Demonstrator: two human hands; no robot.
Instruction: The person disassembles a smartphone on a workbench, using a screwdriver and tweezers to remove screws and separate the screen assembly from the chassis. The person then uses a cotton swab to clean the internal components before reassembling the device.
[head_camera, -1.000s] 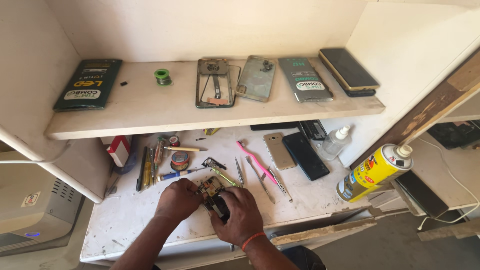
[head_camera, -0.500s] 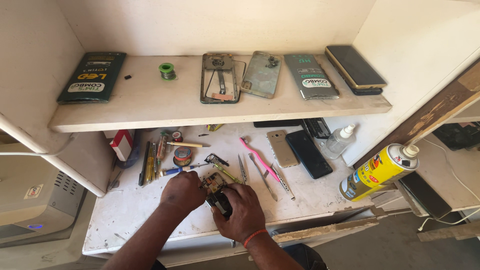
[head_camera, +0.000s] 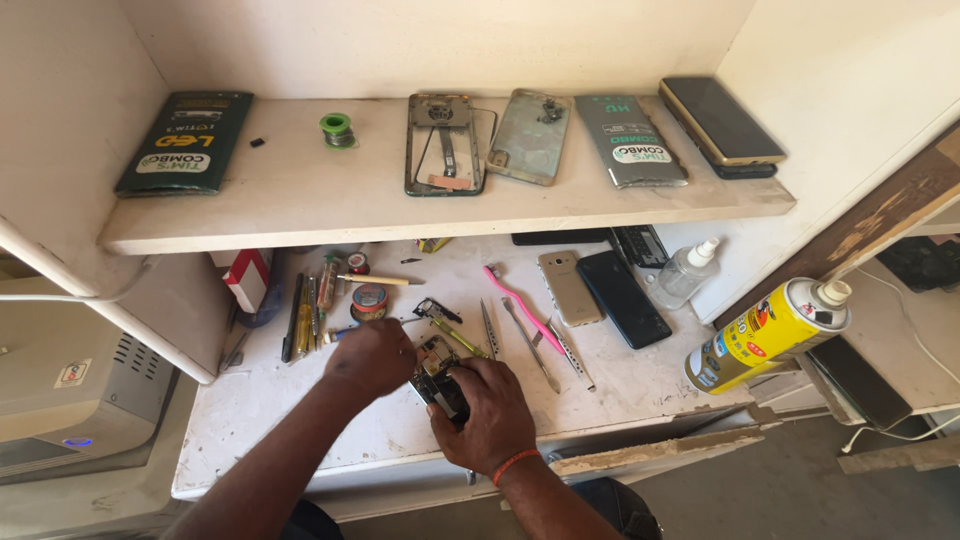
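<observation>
Both forearms come up from bottom edge, converging at centre. L hand (head_camera: 372, 355): fingers curled, knuckles up, fingertips pinched inward toward R hand (head_camera: 488, 410). R grip closed, palm down, wrist bent, thin red band round wrist. Hands nearly touching.

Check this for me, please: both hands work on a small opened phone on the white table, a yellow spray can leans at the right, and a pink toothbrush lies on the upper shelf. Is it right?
Not quite. The head view shows the pink toothbrush on the white table, not on the upper shelf. The rest holds: the left hand and right hand work on the small opened phone, and the yellow spray can leans at the right.
</observation>
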